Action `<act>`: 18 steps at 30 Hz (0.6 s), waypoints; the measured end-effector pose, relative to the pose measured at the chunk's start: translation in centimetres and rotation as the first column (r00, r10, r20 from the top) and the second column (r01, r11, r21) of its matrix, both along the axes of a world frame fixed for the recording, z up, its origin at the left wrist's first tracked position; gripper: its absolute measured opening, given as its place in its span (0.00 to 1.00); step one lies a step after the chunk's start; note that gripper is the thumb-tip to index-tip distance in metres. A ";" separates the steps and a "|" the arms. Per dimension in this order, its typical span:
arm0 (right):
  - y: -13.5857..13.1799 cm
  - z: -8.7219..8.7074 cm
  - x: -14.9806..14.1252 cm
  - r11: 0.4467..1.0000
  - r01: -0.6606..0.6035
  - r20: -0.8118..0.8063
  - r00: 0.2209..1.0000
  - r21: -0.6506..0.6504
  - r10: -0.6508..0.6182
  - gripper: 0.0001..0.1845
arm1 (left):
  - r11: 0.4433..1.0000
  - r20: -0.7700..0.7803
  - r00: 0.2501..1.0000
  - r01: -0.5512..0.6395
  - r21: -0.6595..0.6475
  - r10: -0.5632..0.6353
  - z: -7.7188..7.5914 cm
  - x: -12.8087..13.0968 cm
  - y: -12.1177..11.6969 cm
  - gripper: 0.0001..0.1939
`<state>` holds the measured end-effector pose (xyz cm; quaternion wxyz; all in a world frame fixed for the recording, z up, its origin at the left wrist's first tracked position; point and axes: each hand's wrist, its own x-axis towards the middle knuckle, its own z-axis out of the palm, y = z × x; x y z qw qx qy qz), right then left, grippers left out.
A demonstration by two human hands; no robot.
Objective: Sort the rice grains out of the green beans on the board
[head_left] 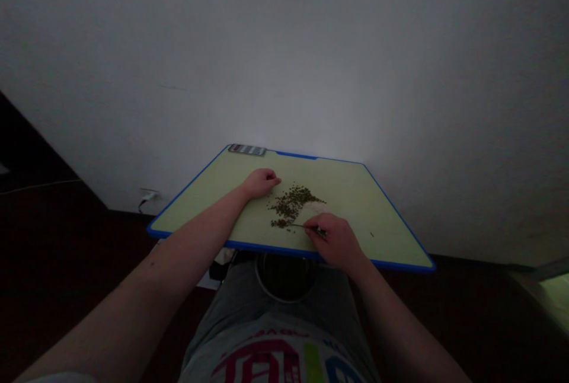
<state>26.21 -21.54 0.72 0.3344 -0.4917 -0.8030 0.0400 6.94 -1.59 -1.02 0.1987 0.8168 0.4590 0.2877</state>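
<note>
Small dark green grains that look like beans (297,195) lie scattered in a loose patch on the pale board-like tabletop (347,178). A smaller cluster sits at the patch's near end. My right hand (331,239) is closed around a thin dark stick-like tool (299,226), whose tip reaches left to that cluster. Just left of the patch, my left hand (261,183) rests on the tabletop with its fingers curled together; whatever they may hold is hidden. Below the near edge, a round metal-rimmed pot or bowl (284,300) stands between my legs, its inside too dark to make out.
A phone (247,150) lies at the far left corner of the tabletop. The blue rim (275,248) borders the top, and a grey wall (302,63) rises behind it. A white plug (150,196) is at the wall on the left. One small dark bit (372,234) lies right of my right hand.
</note>
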 end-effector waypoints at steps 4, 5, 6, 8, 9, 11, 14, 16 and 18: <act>0.1 0.0 -0.1 1.000 -0.005 0.004 1.000 0.001 0.005 0.08 | 1.000 0.001 1.000 0.001 -0.009 -0.001 0.1 0.0 -0.1 0.17; 0.0 0.1 -0.2 1.000 -0.017 0.004 1.000 -0.002 0.017 0.08 | 1.000 0.000 1.000 0.003 -0.011 -0.003 0.1 0.0 -0.1 0.17; 0.0 0.1 -0.2 1.000 -0.028 0.004 1.000 -0.007 0.028 0.08 | 1.000 0.001 1.000 0.002 -0.014 -0.002 0.1 -0.1 -0.1 0.17; -0.3 0.2 -0.1 0.999 -0.039 0.000 0.999 -0.020 0.039 0.07 | 1.000 0.004 1.000 -0.001 -0.011 0.001 0.1 -0.1 0.0 0.17; -0.5 0.2 0.0 0.999 -0.038 -0.004 0.999 -0.024 0.038 0.07 | 1.000 0.005 1.000 -0.002 -0.009 0.002 0.1 -0.1 0.0 0.17; -0.8 0.3 0.1 0.999 -0.032 -0.014 0.999 -0.027 0.032 0.07 | 1.000 0.002 1.000 -0.003 -0.003 0.003 0.0 -0.1 0.1 0.17; -1.1 0.2 0.3 0.999 -0.032 -0.024 0.999 -0.024 0.031 0.07 | 1.000 -0.006 1.000 -0.005 0.001 0.005 0.0 0.0 0.1 0.17; -1.0 0.2 0.3 0.999 -0.028 -0.020 0.999 -0.023 0.028 0.07 | 1.000 -0.005 1.000 -0.003 -0.002 0.003 0.0 0.0 0.2 0.17; -0.8 0.2 0.3 1.000 -0.018 -0.018 1.000 -0.018 0.017 0.07 | 1.000 -0.001 1.000 0.003 -0.009 -0.003 0.0 0.0 0.1 0.17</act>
